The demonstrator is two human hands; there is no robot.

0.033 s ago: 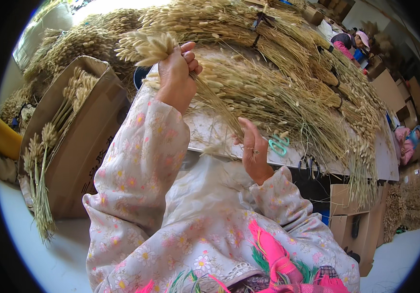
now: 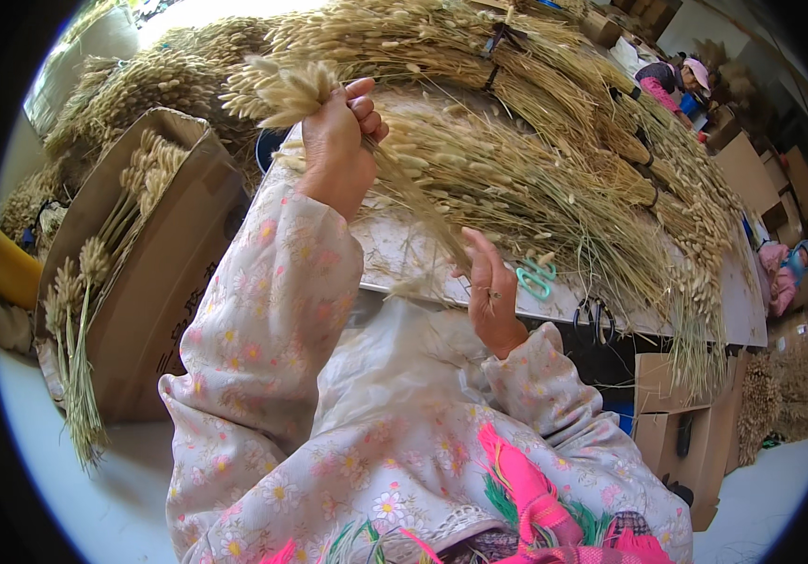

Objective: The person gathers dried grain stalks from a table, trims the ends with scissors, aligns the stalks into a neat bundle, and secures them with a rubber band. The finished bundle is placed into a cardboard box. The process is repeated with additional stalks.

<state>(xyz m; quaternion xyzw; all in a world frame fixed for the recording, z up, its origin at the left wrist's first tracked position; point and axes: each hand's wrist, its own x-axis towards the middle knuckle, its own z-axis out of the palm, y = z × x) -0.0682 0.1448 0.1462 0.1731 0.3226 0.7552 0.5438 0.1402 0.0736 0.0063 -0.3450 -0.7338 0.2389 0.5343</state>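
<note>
My left hand (image 2: 340, 141) is closed around a bunch of dried bunny-tail grass, just under its fluffy cream heads (image 2: 293, 94). The bunch's thin stems (image 2: 418, 202) slant down to the right above the table's near edge. At their lower ends is my right hand (image 2: 494, 296), its fingers stretched out and close together against the stem ends; its thumb is partly hidden. Mint-green scissors (image 2: 537, 278) lie on the table just right of that hand. Black-handled scissors (image 2: 594, 320) are at the table edge farther right.
Loose grass (image 2: 517, 188) and tied bundles (image 2: 479, 61) cover much of the white table (image 2: 390, 254). On the left stands a cardboard box (image 2: 155, 291) with small bunches (image 2: 85, 310) on it. Another person (image 2: 672, 80) is at the far right, among cartons (image 2: 747, 174).
The stems between my hands look drawn slightly closer together. My left hand has shifted a touch to the left; my right hand stays at the stem ends.
</note>
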